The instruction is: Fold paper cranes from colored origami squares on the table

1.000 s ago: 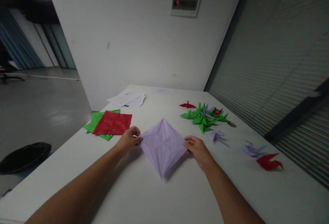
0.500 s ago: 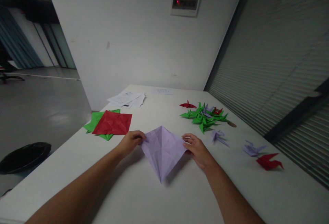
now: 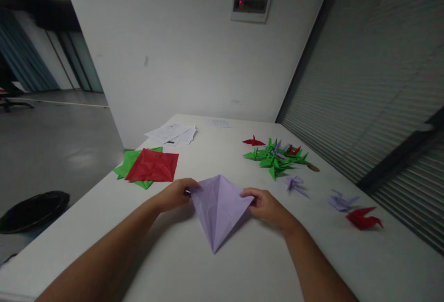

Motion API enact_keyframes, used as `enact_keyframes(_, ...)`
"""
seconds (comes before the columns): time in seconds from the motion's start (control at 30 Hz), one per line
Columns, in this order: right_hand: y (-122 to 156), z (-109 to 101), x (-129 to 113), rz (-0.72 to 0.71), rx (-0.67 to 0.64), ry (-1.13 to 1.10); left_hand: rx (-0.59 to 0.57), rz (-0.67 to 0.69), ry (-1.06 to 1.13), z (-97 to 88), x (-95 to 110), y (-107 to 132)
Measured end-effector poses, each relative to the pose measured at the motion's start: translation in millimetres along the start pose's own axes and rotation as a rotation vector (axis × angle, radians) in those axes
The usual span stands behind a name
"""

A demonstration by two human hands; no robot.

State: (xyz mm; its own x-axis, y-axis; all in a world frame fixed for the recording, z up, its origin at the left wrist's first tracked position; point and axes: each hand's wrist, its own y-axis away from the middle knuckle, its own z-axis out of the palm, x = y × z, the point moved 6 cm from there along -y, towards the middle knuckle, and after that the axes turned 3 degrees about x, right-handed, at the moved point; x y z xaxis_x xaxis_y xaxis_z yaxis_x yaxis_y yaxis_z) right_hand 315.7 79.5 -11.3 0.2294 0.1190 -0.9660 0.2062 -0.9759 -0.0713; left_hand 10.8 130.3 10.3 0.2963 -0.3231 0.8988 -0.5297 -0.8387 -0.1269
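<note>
A creased sheet of purple origami paper is held up at the middle of the white table, one corner pointing towards me and a fold line running down its centre. My left hand pinches its left corner, thumb and fingers closed on the edge. At the right corner, my right hand grips the sheet, with fingers on top and the thumb hidden or under it. To the left lies a creased red sheet on top of green sheets.
Green paper cranes lie heaped at the back right, with a red crane beside them. Purple cranes and another red crane rest along the right side. Printed papers lie at back left; a black-lined bin stands left.
The purple sheet has come slightly nearer to me, and its side edges are drawn up more. My right hand has closed from loosely spread fingers into a grip on its corner.
</note>
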Motion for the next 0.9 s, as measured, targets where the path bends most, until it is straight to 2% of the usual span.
enact_keyframes(0.17, 3.3, 1.7, -11.8, -0.078, 0.028, 0.237, 0.026, 0.015, -0.145, 0.4, 6.5, 2.1)
enact_keyframes(0.27, 4.0, 4.3, -22.5, -0.121, 0.036, 0.298, 0.042, 0.049, -0.189, -0.5, 9.1, 1.3)
enact_keyframes(0.43, 0.2, 8.7, -28.0, -0.233, 0.061, 0.270, 0.042, 0.157, -0.117, 1.6, 8.6, -0.5)
enact_keyframes(0.57, -1.6, 14.1, -29.5, -0.308, 0.088, 0.227, 0.043, 0.192, -0.076, 7.1, 13.1, 2.1)
enact_keyframes(0.73, -0.4, 22.1, -29.7, -0.266, 0.151, 0.107, 0.089, 0.214, -0.091, 15.0, 25.3, 6.8)
enact_keyframes(0.9, 1.7, 27.2, -25.6, -0.225, 0.284, 0.046, 0.150, 0.228, -0.086, 20.3, 25.0, 7.5)
